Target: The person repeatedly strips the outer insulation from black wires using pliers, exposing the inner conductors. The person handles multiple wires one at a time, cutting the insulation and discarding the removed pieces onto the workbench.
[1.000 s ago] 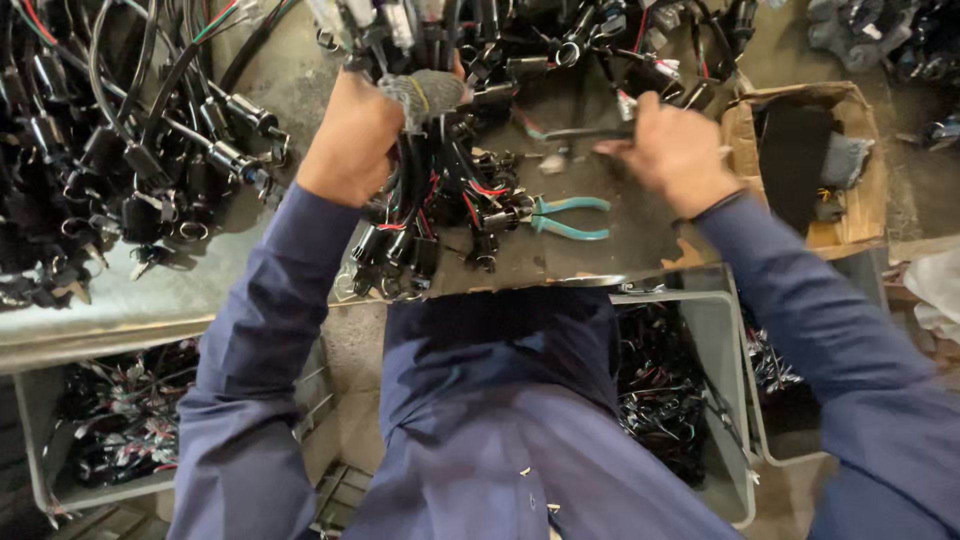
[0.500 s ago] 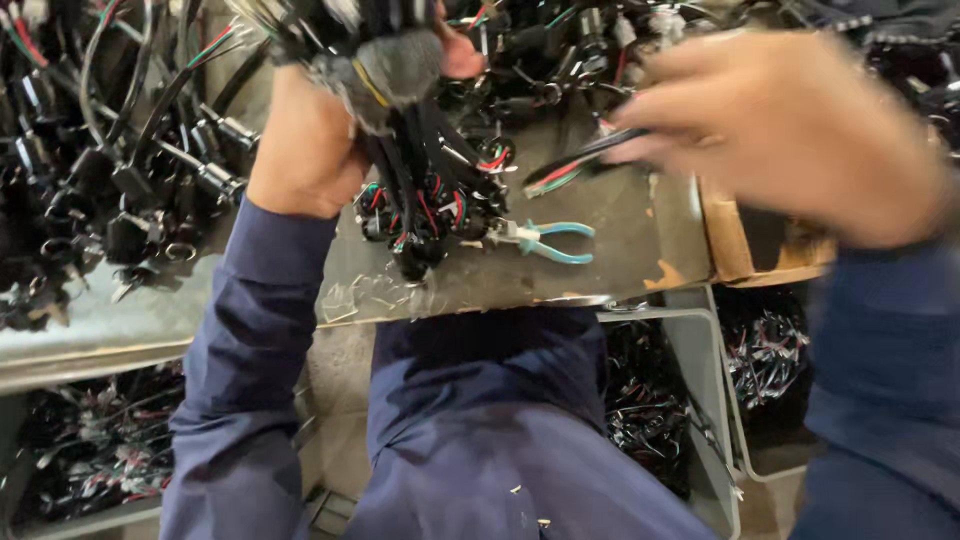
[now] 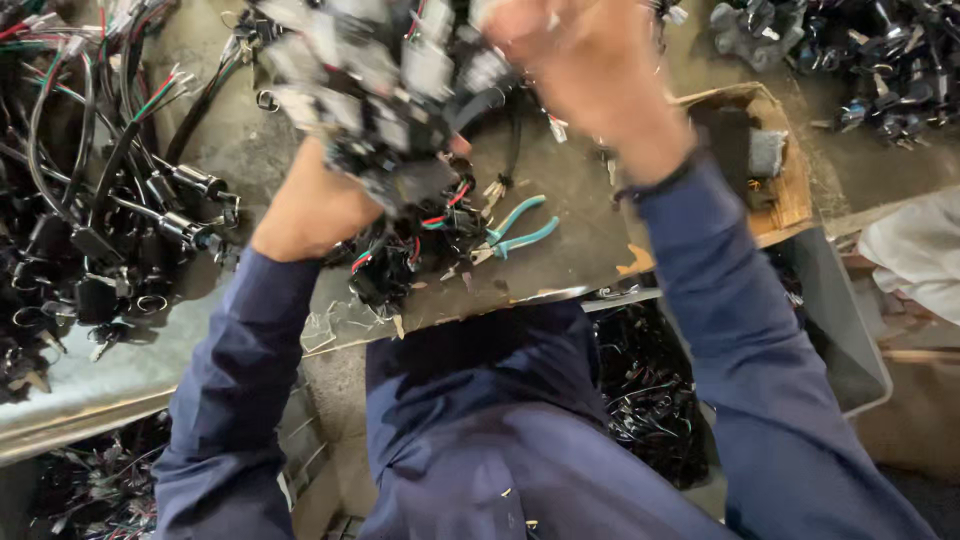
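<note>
My left hand (image 3: 315, 205) grips a thick bundle of black wired connectors (image 3: 385, 95), lifted above the bench and blurred. Red, green and white wires trail from the bundle's lower end (image 3: 400, 255) onto the bench. My right hand (image 3: 585, 75) is raised close to the camera, blurred, touching the bundle's right side; whether it grips anything I cannot tell. Teal-handled cutting pliers (image 3: 515, 232) lie on the metal bench (image 3: 560, 190) just below the bundle.
A heap of black cables and plugs (image 3: 90, 210) covers the bench's left side. A brown cardboard box (image 3: 765, 165) sits at the right, more black parts (image 3: 880, 60) beyond it. Grey bins with wire scraps (image 3: 650, 400) stand under the bench edge.
Both hands rose toward the camera with the bundle. My right hand left the bench near the cardboard box and came up beside the bundle. The pliers stayed in place.
</note>
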